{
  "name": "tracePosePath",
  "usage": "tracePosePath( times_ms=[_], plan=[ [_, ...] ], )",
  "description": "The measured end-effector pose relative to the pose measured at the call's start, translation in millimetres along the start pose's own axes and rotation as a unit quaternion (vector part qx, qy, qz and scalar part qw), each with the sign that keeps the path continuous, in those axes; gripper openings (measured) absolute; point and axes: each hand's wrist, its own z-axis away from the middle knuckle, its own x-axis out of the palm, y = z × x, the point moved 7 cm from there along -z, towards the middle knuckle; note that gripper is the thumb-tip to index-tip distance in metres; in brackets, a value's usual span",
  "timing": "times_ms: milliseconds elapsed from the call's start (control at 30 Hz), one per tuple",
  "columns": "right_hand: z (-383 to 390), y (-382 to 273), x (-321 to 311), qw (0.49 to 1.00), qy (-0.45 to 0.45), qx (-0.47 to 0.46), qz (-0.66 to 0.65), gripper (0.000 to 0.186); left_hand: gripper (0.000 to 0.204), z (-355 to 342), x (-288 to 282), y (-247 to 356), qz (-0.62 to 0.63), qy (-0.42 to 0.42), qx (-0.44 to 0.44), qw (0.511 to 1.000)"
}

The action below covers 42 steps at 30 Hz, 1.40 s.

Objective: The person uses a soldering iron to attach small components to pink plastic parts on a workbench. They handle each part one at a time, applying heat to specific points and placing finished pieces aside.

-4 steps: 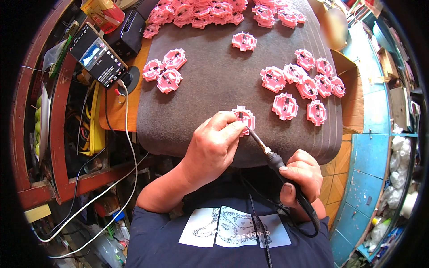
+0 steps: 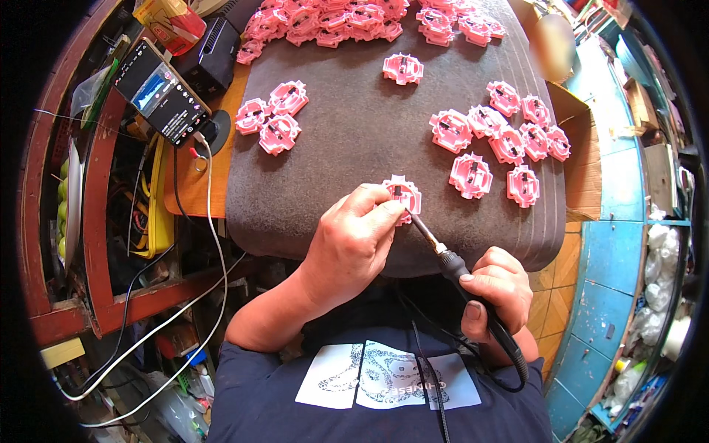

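Observation:
Near the front edge of the dark mat (image 2: 340, 140) is a pink plastic part (image 2: 410, 198) with a black piece across its middle. My left hand (image 2: 353, 227) is closed, thumb and fingertips pinched at the left side of this part and covering some of it. My right hand (image 2: 498, 292) grips the black handle of a soldering iron (image 2: 452, 262). The iron slants up to the left, its metal tip at the lower right of the pink part, beside my left thumb. Whether a thin wire lies between my left fingers cannot be made out.
Several similar pink parts (image 2: 507, 144) lie at the right, three more (image 2: 279, 133) at the left, one (image 2: 403, 69) further back. A heap of pink parts (image 2: 325, 22) covers the far edge. A lit phone (image 2: 162, 92) stands left with a white cable (image 2: 221, 258). Right stands a cardboard box (image 2: 583, 155).

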Motion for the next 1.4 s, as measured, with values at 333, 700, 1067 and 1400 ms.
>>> tracePosePath(
  times_ms=[333, 700, 1067, 1400],
  plan=[
    [0, 1, 0, 1.000, 0.004, 0.002, -0.001, 0.022, 0.023, 0, 1, -2, 0.009, -0.005, -0.008, 1.000],
    [10, 4, -8, 0.998, 0.062, 0.005, 0.002, 0.029, 0.023, 0, 0, 0, 0.004, 0.000, -0.001, 1.000],
    [14, 8, -7, 0.997, 0.080, 0.012, -0.006, 0.031, 0.023, 0, 0, 1, -0.003, 0.003, -0.001, 1.000],
    [14, 7, -10, 0.997, 0.079, 0.009, 0.012, 0.031, 0.019, -1, 2, 0, -0.011, -0.004, -0.007, 1.000]
  ],
)
